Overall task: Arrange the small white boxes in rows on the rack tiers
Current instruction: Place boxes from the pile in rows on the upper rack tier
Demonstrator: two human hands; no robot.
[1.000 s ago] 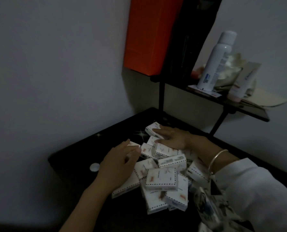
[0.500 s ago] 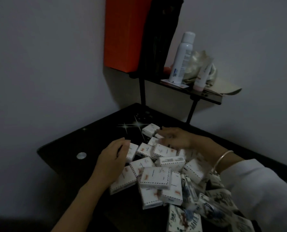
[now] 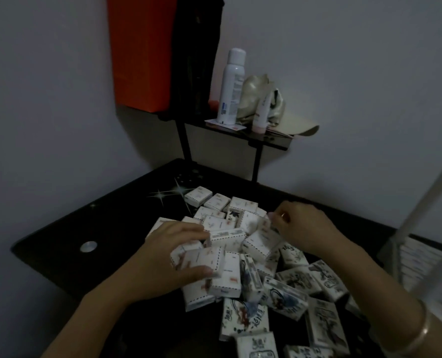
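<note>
- The black glossy lower rack tier (image 3: 85, 215) fills the lower half of the view. Its left part, by the wall, lies bare of boxes.
- A narrower dark upper tier (image 3: 269, 140) stands behind it on posts. It carries a tall orange box (image 3: 142, 52) and a white spray can (image 3: 231, 86).
- The heap of small white cardboard boxes (image 3: 243, 204) lies unsorted mid-tier, between the two hands. Ink-patterned boxes (image 3: 287, 295) spill from it toward the near right.
- The left hand (image 3: 163, 259) reaches in from the heap's left side and is the one nearer the bare stretch. Its fingers are curled narrow, thumb below and fingers above, round one white box (image 3: 204, 258).
- That box sits at the heap's near left edge, its long axis running roughly left to right. Judging by this, a row would start most easily to the left, away from the heap.
- The right hand (image 3: 302, 228) rests at the heap's far right edge with fingers curled in. Its tips touch a blurred box; whether they pinch it, I cannot tell.
</note>
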